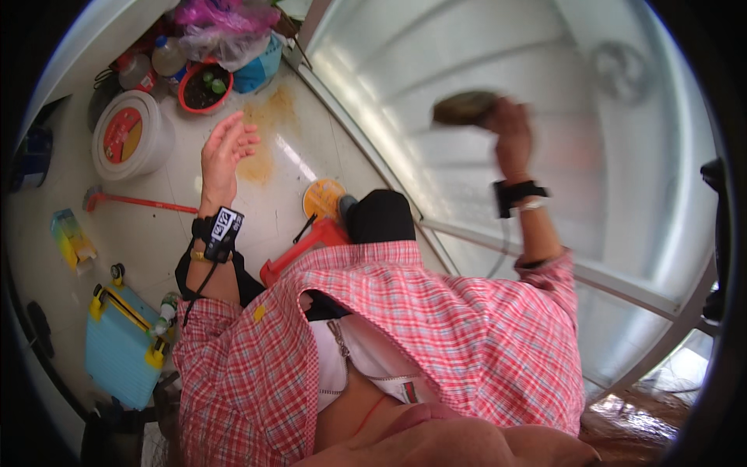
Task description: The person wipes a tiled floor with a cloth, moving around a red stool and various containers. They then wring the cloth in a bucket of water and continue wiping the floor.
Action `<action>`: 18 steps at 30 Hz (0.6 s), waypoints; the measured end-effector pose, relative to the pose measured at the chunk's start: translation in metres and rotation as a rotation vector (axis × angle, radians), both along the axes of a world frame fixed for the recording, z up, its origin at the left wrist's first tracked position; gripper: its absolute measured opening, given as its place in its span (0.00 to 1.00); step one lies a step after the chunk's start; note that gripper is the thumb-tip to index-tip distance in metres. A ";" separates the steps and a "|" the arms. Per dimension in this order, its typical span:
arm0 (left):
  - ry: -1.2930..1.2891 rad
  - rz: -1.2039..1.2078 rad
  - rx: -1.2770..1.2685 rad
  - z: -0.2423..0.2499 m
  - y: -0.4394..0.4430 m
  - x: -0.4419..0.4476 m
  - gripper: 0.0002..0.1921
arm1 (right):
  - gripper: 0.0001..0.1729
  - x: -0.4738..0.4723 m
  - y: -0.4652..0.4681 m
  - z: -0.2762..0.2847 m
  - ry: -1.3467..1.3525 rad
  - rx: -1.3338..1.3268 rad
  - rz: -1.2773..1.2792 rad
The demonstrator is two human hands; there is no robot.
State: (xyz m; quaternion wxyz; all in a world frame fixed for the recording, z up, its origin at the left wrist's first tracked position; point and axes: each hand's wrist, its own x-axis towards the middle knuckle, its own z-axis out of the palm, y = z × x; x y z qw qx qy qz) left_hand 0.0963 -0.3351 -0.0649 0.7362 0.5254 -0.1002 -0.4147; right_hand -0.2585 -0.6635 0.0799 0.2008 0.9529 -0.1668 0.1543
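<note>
My right hand point(513, 137) is raised at the frosted glass panel point(478, 52), its fingers closed on a dark brownish cloth or pad point(464, 108); motion blur hides what it is exactly. Whether the pad touches the glass I cannot tell. Over the tiled floor, my left hand point(224, 152) is held out with its fingers apart and nothing in it. Behind that hand, yellow-brown stains point(274, 117) mark the floor. Both wrists wear black straps, the left one with a small device on it.
Left of me are a white lidded bucket point(157, 146), a red-handled brush point(146, 202), a yellow-and-blue box point(73, 239) and a light-blue case point(119, 350). A red pot with a seedling point(204, 87) stands near bottles and bags. Close to my legs lie a red plastic item point(303, 251) and an orange disc point(322, 198).
</note>
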 end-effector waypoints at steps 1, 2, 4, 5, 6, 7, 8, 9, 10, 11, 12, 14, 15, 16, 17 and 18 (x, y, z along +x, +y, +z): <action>-0.003 -0.010 -0.029 0.000 -0.001 -0.001 0.19 | 0.28 -0.004 0.001 0.053 -0.108 -0.288 -0.069; 0.007 -0.010 0.002 0.000 -0.001 -0.001 0.19 | 0.24 -0.004 -0.003 0.111 -0.247 -0.329 0.114; -0.010 -0.027 -0.003 0.001 -0.003 -0.001 0.19 | 0.22 -0.004 -0.002 0.205 -0.299 -0.670 0.070; 0.004 -0.023 0.023 0.002 -0.003 -0.003 0.19 | 0.22 -0.004 -0.002 0.234 -0.263 -0.824 -0.024; 0.010 -0.025 0.028 0.002 -0.003 -0.003 0.19 | 0.22 -0.003 -0.006 0.249 -0.200 -0.887 -0.023; 0.009 -0.020 0.032 0.003 -0.006 -0.003 0.19 | 0.22 -0.001 -0.009 0.250 -0.139 -0.941 -0.033; 0.011 -0.019 0.048 0.004 -0.007 -0.003 0.19 | 0.22 0.001 -0.011 0.230 -0.083 -0.963 -0.049; -0.001 -0.043 0.037 0.004 -0.007 -0.004 0.19 | 0.22 0.005 -0.013 0.208 -0.008 -0.956 -0.034; -0.010 -0.050 0.054 0.004 -0.008 -0.003 0.19 | 0.22 0.007 -0.013 0.163 -0.002 -0.712 -0.116; -0.016 -0.052 0.077 0.005 -0.006 -0.004 0.19 | 0.23 0.009 -0.010 0.110 0.026 -0.501 -0.149; -0.044 -0.063 0.098 0.004 -0.005 -0.004 0.19 | 0.23 0.014 -0.006 0.054 0.071 -0.301 -0.186; -0.050 -0.059 0.113 0.002 -0.001 -0.003 0.19 | 0.25 0.024 0.004 -0.049 0.309 -0.223 -0.101; -0.061 -0.058 0.111 0.000 0.002 -0.001 0.19 | 0.25 0.032 0.007 -0.096 0.359 -0.217 -0.055; -0.049 -0.056 0.143 -0.002 0.004 -0.001 0.19 | 0.25 0.038 0.014 -0.138 0.497 -0.219 -0.058; -0.044 -0.052 0.164 -0.003 0.006 0.000 0.19 | 0.24 0.038 0.019 -0.171 0.688 -0.190 -0.108; -0.044 -0.056 0.174 -0.004 0.008 0.001 0.19 | 0.21 0.029 0.026 -0.193 0.636 -0.116 -0.034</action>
